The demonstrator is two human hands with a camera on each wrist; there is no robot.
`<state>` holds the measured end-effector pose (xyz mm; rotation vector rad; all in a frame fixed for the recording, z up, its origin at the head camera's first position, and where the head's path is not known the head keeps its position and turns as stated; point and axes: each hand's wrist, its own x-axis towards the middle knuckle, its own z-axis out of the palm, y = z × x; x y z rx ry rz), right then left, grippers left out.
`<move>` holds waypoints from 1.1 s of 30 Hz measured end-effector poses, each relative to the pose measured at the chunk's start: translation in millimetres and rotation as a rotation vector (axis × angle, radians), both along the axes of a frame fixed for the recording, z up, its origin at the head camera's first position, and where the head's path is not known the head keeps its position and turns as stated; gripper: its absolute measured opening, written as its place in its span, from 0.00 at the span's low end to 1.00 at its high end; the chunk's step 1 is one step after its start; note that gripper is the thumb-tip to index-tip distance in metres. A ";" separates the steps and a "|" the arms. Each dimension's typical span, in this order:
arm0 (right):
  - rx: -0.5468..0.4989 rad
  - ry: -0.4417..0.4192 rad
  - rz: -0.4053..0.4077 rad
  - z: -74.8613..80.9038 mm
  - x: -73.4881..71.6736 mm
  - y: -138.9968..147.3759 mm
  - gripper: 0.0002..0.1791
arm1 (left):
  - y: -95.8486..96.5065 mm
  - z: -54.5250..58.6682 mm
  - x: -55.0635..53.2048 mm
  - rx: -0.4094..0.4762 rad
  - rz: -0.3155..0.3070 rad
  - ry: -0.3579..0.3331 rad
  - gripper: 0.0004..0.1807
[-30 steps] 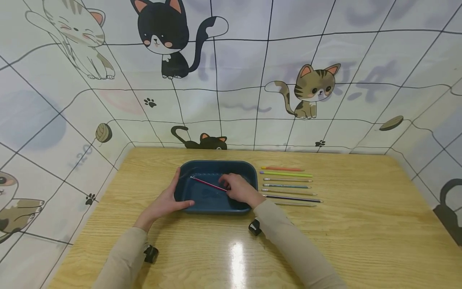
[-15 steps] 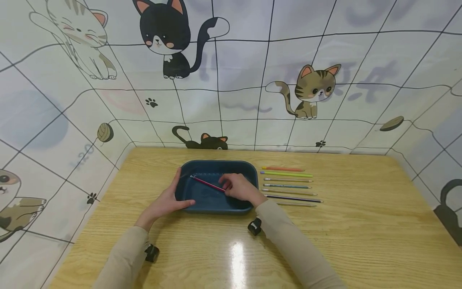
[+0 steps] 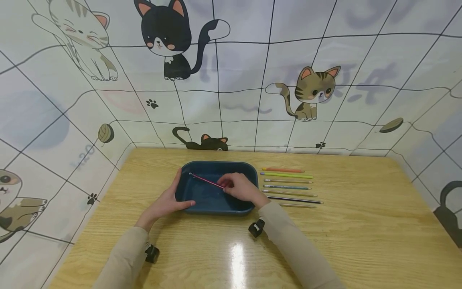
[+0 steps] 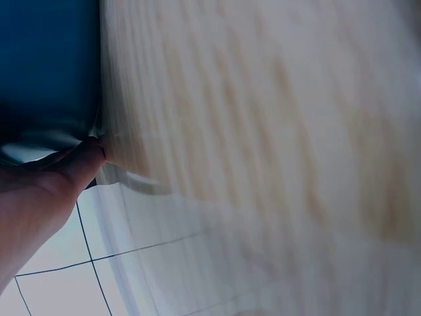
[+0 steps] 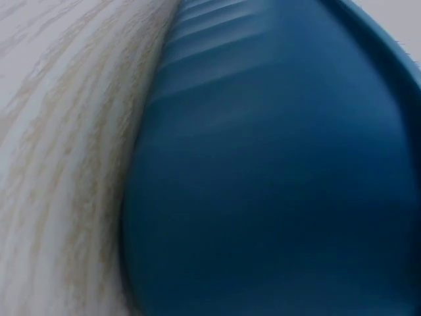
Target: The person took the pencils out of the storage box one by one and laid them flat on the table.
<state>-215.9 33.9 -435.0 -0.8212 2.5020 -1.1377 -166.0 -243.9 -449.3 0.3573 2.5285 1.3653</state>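
A dark blue rectangular tray [image 3: 209, 201] stands on the wooden table. My left hand [image 3: 167, 204] rests against its left side with straight fingers, the thumb stretched along the front edge. In the left wrist view, the fingers [image 4: 85, 161] touch the tray's outer wall. Reaching over the right part of the tray, my right hand [image 3: 241, 187] pinches a dark red pencil [image 3: 206, 180] at one end. The pencil slants to the upper left, its far end near the tray's left inner wall. The right wrist view shows only the tray's outer wall [image 5: 263, 171] and table; the hand is out of sight there.
Right of the tray, several pencils lie in a roughly parallel column, among them an orange pencil [image 3: 283, 169], a yellow-green pencil [image 3: 288, 175] and a dark pencil [image 3: 297, 199]. A cat-patterned sheet [image 3: 238, 100] surrounds the table [image 3: 343, 241] at the back and sides.
The right hand has moved slightly left and up with the pencil, whose far end has shifted a little up and left. The left hand stays against the tray.
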 end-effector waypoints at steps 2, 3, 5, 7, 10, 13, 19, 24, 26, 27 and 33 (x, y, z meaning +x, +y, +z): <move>-0.013 0.014 -0.001 1.4 0.9 1.1 0.12 | 0.3 0.8 0.3 0.002 -0.001 0.002 0.64; -0.019 0.020 -0.003 2.3 1.4 1.6 0.12 | 0.4 1.3 0.1 0.003 -0.001 0.002 0.64; -0.034 0.035 -0.006 4.6 2.9 3.3 0.12 | 2.1 5.4 1.7 0.010 0.002 -0.005 0.64; -0.050 0.039 -0.012 7.0 4.6 5.4 0.12 | 2.3 6.0 2.4 0.008 0.003 -0.004 0.64; -0.081 0.037 -0.021 10.7 7.9 9.7 0.13 | 1.9 4.3 2.5 0.000 0.006 0.000 0.64; -0.120 0.030 -0.026 14.0 11.4 14.5 0.13 | -0.3 -2.2 0.5 -0.010 0.005 0.015 0.65; -0.176 0.027 -0.012 19.5 18.2 25.7 0.13 | -0.1 -3.1 0.7 -0.015 0.015 0.011 0.65; -0.204 0.013 0.004 25.5 24.0 38.9 0.13 | 0.1 -1.5 1.7 -0.018 0.009 0.015 0.65; -0.215 0.002 -0.001 27.8 25.7 45.0 0.13 | 0.1 -0.9 1.8 -0.019 0.003 0.022 0.65; -0.222 -0.002 -0.002 28.7 26.2 48.1 0.13 | 0.2 -1.0 1.8 -0.018 0.006 0.022 0.65; -0.240 -0.013 -0.023 34.0 27.8 64.8 0.14 | 0.6 -2.5 1.1 -0.015 0.009 0.031 0.65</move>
